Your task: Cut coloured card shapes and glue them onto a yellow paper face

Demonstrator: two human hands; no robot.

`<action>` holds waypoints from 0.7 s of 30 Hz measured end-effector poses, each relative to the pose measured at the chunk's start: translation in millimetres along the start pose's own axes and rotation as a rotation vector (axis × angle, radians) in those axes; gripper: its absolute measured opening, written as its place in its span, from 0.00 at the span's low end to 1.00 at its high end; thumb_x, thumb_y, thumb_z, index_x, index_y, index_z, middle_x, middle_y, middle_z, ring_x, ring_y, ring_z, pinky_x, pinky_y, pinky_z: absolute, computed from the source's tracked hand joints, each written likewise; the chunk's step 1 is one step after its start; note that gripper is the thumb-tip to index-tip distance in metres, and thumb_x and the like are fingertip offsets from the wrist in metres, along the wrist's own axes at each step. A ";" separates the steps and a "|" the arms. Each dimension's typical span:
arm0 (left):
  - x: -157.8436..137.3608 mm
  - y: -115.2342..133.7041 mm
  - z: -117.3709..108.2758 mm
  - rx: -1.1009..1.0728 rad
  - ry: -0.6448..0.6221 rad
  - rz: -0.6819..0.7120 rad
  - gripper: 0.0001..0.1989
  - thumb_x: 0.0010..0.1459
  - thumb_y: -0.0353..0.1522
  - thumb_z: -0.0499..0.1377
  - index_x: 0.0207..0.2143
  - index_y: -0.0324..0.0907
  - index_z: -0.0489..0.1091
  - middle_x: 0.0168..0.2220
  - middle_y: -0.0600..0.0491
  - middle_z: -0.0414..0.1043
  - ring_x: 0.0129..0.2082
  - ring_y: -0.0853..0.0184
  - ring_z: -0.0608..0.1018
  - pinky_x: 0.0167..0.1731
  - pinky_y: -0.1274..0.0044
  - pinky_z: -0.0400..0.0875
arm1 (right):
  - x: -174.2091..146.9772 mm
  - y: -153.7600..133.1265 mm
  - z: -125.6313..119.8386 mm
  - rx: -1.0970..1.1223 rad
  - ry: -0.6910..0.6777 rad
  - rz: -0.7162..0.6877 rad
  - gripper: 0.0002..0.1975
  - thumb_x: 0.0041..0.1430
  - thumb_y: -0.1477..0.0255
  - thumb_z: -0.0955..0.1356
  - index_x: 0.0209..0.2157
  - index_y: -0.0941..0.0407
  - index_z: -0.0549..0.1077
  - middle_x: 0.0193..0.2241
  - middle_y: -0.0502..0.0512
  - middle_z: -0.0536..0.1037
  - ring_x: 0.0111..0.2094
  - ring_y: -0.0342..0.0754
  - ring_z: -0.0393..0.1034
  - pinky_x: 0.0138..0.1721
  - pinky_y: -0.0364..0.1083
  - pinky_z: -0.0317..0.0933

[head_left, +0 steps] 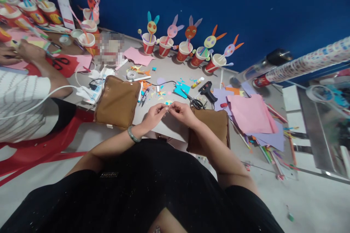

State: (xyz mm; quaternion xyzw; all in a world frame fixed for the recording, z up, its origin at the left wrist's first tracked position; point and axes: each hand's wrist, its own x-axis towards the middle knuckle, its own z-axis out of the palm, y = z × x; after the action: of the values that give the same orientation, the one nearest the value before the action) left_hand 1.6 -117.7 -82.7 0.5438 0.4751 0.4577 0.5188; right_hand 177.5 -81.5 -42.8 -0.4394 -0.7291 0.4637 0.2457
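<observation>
My left hand (pixel 156 114) and my right hand (pixel 182 113) meet at the front edge of the table, thumbs and fingertips pinched together. What they pinch, if anything, is too small to make out. Just beyond the fingertips lies a small yellow and blue paper piece (pixel 167 102). A blue sheet of paper (pixel 181 90) and black-handled scissors (pixel 196 103) lie near my right hand, with a black glue gun (pixel 208 91) further right. Thread snips (pixel 145 97) rest beyond my left hand, among scattered paper scraps.
Brown cushions (pixel 118 101) flank my arms at the table edge. Paper cups with rabbit-faced figures (pixel 182 51) line the blue wall. Pink paper (pixel 250 113) lies right, beside a long stack of cups (pixel 306 62). A co-worker's hand (pixel 31 51) is at the left, near a power strip (pixel 91 93).
</observation>
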 end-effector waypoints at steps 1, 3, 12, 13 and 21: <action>1.4 1.5 -0.2 -0.030 -0.003 -0.022 0.18 0.64 0.46 0.58 0.36 0.39 0.74 0.27 0.55 0.72 0.27 0.71 0.74 0.31 0.78 0.70 | -1.4 -0.8 0.7 -0.014 -0.002 -0.010 0.13 0.61 0.59 0.66 0.30 0.55 0.70 0.17 0.42 0.63 0.20 0.40 0.52 0.23 0.41 0.49; 3.0 3.8 -1.7 -0.035 0.009 -0.039 0.16 0.62 0.44 0.60 0.32 0.40 0.73 0.24 0.56 0.70 0.25 0.72 0.71 0.28 0.79 0.67 | -3.5 -1.8 1.9 -0.052 -0.003 -0.024 0.12 0.61 0.61 0.66 0.30 0.55 0.71 0.17 0.43 0.65 0.19 0.40 0.54 0.24 0.41 0.50; -15.2 5.8 -9.2 0.266 -0.033 0.097 0.08 0.63 0.36 0.59 0.33 0.41 0.71 0.29 0.55 0.74 0.29 0.71 0.74 0.31 0.77 0.66 | -23.3 1.6 16.2 -0.104 -0.003 0.005 0.10 0.60 0.63 0.66 0.30 0.55 0.71 0.19 0.46 0.70 0.22 0.41 0.59 0.27 0.41 0.55; -18.2 5.6 -9.8 0.294 -0.051 0.107 0.08 0.63 0.35 0.58 0.33 0.41 0.71 0.29 0.55 0.74 0.29 0.71 0.74 0.31 0.77 0.66 | -26.9 1.8 17.7 -0.101 -0.005 0.010 0.10 0.61 0.64 0.65 0.30 0.55 0.71 0.19 0.46 0.70 0.21 0.41 0.59 0.27 0.41 0.55; -18.2 14.0 -27.6 0.141 0.048 -0.036 0.09 0.64 0.37 0.58 0.34 0.42 0.71 0.26 0.55 0.73 0.25 0.72 0.73 0.26 0.79 0.68 | -56.0 9.1 6.3 -0.202 0.038 0.081 0.10 0.62 0.64 0.66 0.31 0.55 0.74 0.20 0.48 0.73 0.22 0.43 0.63 0.28 0.42 0.58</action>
State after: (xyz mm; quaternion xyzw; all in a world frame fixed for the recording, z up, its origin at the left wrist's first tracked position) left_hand -27.6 -132.3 -67.7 0.5593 0.5280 0.4267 0.4758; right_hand 204.1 -131.4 -50.9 -0.4999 -0.7489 0.3888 0.1950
